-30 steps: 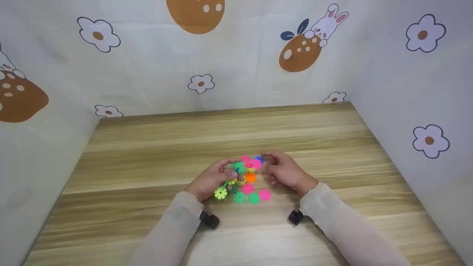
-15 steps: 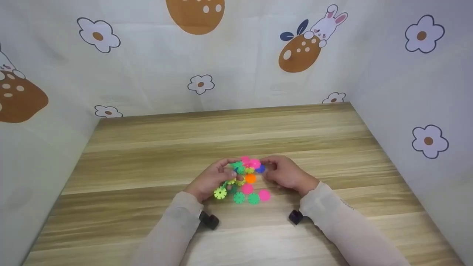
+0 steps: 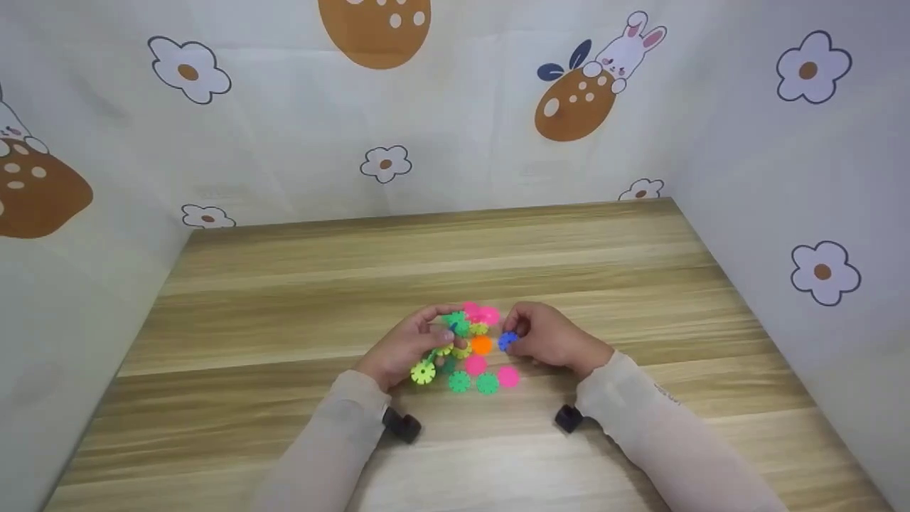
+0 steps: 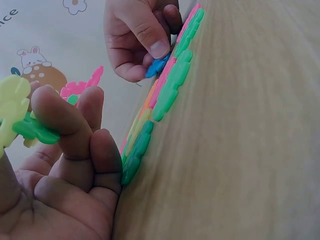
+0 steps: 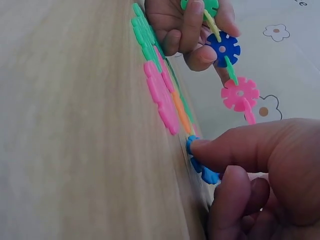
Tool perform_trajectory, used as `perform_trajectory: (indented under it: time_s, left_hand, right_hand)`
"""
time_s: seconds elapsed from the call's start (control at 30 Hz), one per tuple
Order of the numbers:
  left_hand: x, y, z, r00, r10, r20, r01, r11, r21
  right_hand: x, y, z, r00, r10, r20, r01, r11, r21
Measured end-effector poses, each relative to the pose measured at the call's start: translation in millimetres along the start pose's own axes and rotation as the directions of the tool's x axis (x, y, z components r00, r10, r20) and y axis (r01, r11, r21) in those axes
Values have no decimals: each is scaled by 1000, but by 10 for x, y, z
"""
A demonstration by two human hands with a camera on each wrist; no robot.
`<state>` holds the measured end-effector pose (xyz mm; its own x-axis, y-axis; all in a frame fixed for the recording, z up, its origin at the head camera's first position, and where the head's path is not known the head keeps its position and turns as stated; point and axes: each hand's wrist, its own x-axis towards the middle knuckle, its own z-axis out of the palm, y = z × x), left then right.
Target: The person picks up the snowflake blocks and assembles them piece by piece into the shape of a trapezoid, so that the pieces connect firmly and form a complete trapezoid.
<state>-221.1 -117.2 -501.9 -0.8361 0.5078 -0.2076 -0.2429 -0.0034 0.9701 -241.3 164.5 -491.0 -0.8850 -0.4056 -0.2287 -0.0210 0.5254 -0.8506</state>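
My left hand [image 3: 405,346] holds a chain of slotted snowflake discs above the table. In the right wrist view a dark blue disc [image 5: 223,49] and a pink disc [image 5: 240,93] are part of this chain, joined edge to edge by discs set crosswise. A yellow disc [image 4: 12,105] shows at the chain's near end in the left wrist view. My right hand [image 3: 554,338] pinches a single blue snowflake disc [image 3: 507,342] between thumb and fingers, low beside the loose discs. That disc is apart from the chain. Fingers partly cover the chain's middle.
Several loose discs lie flat on the wooden table [image 3: 284,299] between the hands: an orange disc [image 3: 481,345], a pink disc [image 3: 475,365], a green disc [image 3: 487,383] and others. A patterned curtain [image 3: 469,107] surrounds the table's back and sides.
My right hand has reached the blue disc at the back of the pile, drawn it toward me and now pinches it. The left hand with the chain has stayed nearly still.
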Motion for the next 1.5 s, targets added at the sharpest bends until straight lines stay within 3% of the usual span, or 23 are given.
perform_trajectory:
  time_s: [0.13, 0.27, 0.4, 0.73, 0.97, 1.5]
  left_hand:
    - [7, 13, -2, 1000, 8, -3, -8, 1000, 12]
    - [14, 31, 1, 1000, 17, -4, -17, 1000, 20]
    - [19, 49, 0, 999, 33, 0, -33, 999, 21]
    - [19, 65, -12, 999, 39, 7, -39, 999, 15]
    - [26, 57, -2, 999, 39, 15, -40, 999, 29]
    - [25, -17, -6, 1000, 14, 12, -15, 999, 29]
  right_hand:
    - [33, 67, -37, 1000, -24, -9, 25, 986, 167]
    - [71, 113, -69, 998, -32, -59, 53, 912, 406]
    - [97, 125, -83, 993, -38, -109, 90, 846, 525]
    - [104, 105, -97, 988, -73, -133, 137, 807, 575]
    - [94, 122, -89, 986, -127, -111, 169, 762, 625]
    - [66, 176, -33, 987, -135, -93, 163, 775, 610]
